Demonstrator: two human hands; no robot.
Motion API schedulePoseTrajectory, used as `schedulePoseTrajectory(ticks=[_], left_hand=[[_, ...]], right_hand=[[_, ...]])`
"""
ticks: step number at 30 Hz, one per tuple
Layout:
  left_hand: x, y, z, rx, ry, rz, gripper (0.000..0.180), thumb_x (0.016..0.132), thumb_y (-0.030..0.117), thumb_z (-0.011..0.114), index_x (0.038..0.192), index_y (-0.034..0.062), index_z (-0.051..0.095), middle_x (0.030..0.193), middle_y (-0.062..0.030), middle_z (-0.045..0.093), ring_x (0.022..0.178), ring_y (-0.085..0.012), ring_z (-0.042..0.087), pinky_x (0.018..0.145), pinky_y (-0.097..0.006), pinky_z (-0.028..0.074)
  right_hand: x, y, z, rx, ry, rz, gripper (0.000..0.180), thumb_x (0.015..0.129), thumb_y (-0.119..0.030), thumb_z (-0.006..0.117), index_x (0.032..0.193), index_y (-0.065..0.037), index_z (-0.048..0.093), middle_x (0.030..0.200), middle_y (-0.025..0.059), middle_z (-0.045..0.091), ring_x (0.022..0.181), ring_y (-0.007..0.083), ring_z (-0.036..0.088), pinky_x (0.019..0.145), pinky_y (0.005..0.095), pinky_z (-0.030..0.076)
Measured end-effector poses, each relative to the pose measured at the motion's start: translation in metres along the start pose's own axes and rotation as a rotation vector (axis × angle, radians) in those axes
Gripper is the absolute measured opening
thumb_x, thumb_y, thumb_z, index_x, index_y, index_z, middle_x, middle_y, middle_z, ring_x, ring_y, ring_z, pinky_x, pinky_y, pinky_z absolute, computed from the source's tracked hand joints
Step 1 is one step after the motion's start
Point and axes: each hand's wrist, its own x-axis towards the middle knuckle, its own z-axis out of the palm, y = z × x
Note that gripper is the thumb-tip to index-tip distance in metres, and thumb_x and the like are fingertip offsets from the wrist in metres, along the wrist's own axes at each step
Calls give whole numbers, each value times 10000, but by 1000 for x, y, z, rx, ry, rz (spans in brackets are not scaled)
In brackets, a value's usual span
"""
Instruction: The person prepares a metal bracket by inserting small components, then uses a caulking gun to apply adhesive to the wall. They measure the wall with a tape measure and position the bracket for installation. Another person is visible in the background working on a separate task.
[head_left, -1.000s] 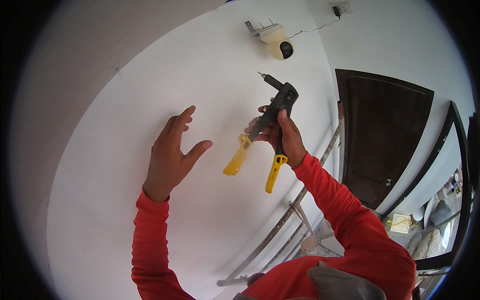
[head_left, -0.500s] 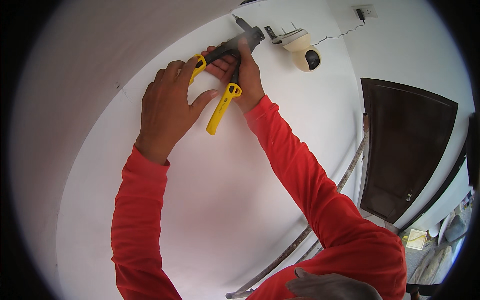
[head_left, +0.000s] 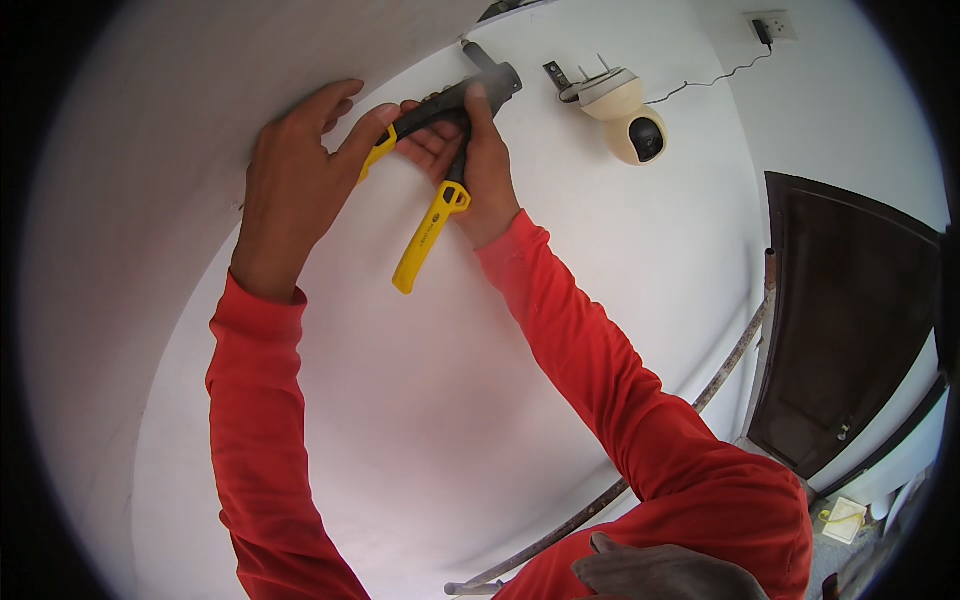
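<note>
A two-handled hand riveter (head_left: 440,112), black with yellow grips, is raised near the upper edge of the white wall. Its narrow nose points up toward the pale surface above. My right hand (head_left: 480,165) holds it near the head, thumb up along the front and fingers behind. One yellow grip (head_left: 430,238) hangs down below that hand, spread apart from the other handle. My left hand (head_left: 300,180) is by the other grip (head_left: 377,152), its thumb against the handle and its fingers apart, close to the pale surface. The lower end of that grip is hidden by this hand.
A white round-headed camera (head_left: 635,135) sits on a wall bracket to the right, its cord running to a socket (head_left: 770,27). Metal pipes (head_left: 735,355) lean along the wall below. Beyond them are a dark door (head_left: 850,320) and a small pale box (head_left: 845,520).
My left hand has moved left and up, its fingers off the grip and its thumb now against the handle. The riveter has tilted slightly; the view has shifted a little.
</note>
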Motion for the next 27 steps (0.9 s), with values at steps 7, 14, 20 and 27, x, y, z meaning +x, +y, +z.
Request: schedulePoseTrajectory(ticks=[7,14,20,27], left_hand=[[-3,11,-7,-31,-84,-96,592,949,417,717,1351,-7,622,1272,-238,676,1242,-331,643,982,-401,520],[-23,31,-8,433,-256,-114,1020,696,548,888,1433,-40,498,1251,-233,624,1190,-362,619,970,-454,524],[-49,27,-9,521,-129,108,1129,598,515,947,1402,-109,459,1182,-230,581,1151,-374,570,922,-477,531],[-44,19,-9,541,-80,150,873,719,376,899,1336,-95,500,1101,-209,592,1047,-346,589,857,-456,540]], right_hand=[[5,2,4,53,-1,21,538,1062,-512,475,1129,19,531,1047,196,677,1041,363,700,920,467,590],[10,8,9,35,32,38,545,1038,-563,503,1138,-29,557,1088,178,687,1055,308,706,920,409,599],[9,10,18,80,66,3,535,1005,-575,569,1080,-46,538,994,162,678,994,306,709,902,475,593],[15,17,35,173,104,-14,619,959,-632,612,1098,-34,531,863,108,614,906,268,671,919,457,546]])
